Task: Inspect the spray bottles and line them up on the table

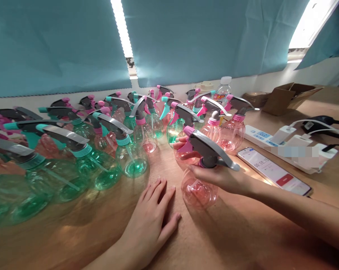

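My right hand (211,174) is wrapped round the neck of a pink spray bottle (200,193), below its grey and pink trigger head. The bottle is upright, tilted slightly, and I cannot tell whether its base touches the table. Flat on the table (107,228) lies my left hand (152,210), fingers spread, holding nothing. Ahead of it stands a green spray bottle (131,163) with a teal collar. More pink spray bottles (233,131) are grouped just beyond my right hand. Several green spray bottles (96,168) fill the left side.
On the right lie a phone (273,170) with a timer on its screen and a white power strip (282,148) with chargers and cables. Behind them sits an open cardboard box (287,99). A clear capped bottle (224,88) stands at the back, before blue-green curtains (200,41).
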### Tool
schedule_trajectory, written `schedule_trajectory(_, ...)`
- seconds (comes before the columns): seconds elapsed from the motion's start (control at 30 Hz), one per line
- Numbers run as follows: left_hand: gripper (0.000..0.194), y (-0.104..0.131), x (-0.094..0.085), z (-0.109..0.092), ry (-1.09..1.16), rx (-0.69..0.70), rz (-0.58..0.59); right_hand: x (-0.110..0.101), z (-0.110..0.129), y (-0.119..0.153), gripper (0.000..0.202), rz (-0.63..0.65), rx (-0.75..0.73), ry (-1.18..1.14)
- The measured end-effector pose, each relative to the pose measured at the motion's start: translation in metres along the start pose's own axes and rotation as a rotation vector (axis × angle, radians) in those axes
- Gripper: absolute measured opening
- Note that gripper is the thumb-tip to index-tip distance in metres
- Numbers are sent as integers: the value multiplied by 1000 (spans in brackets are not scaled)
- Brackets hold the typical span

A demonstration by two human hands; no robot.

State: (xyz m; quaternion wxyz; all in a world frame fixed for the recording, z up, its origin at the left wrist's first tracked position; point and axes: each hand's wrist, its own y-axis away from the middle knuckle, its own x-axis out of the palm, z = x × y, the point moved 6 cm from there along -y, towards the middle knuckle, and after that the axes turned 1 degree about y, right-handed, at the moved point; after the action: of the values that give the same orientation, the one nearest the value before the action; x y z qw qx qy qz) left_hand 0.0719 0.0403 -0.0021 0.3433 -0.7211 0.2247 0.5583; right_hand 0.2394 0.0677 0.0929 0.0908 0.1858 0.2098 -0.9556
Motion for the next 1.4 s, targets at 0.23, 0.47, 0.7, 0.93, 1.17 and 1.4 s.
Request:
schedule_trajectory(0.23, 48, -2, -2, -1, 0, -6, 31, 3, -6, 3, 61, -11, -10, 58)
schedule_trajectory(0.47, 47, 0, 0, 0, 3, -11, 20, 6, -2, 1, 60, 129, -149, 47)
schedule_trajectory(0.7, 48, 0, 0, 0, -4, -5, 20, 7, -15, 6, 54, 86, -162, 99)
schedule_trajectory(0.93, 48, -1, -4, -3, -2, -6, 44, 8, -14, 6, 31, 9, -77, 185)
schedule_trajectory(1.17, 47, -5, -7, -5, 12, -10, 76, 8, -17, 4, 29, 16, -91, 158)
schedule_trajectory(1.4, 48, -1, -4, -2, 8, 3, 6, 5, 1, 2, 26, -46, -102, 106)
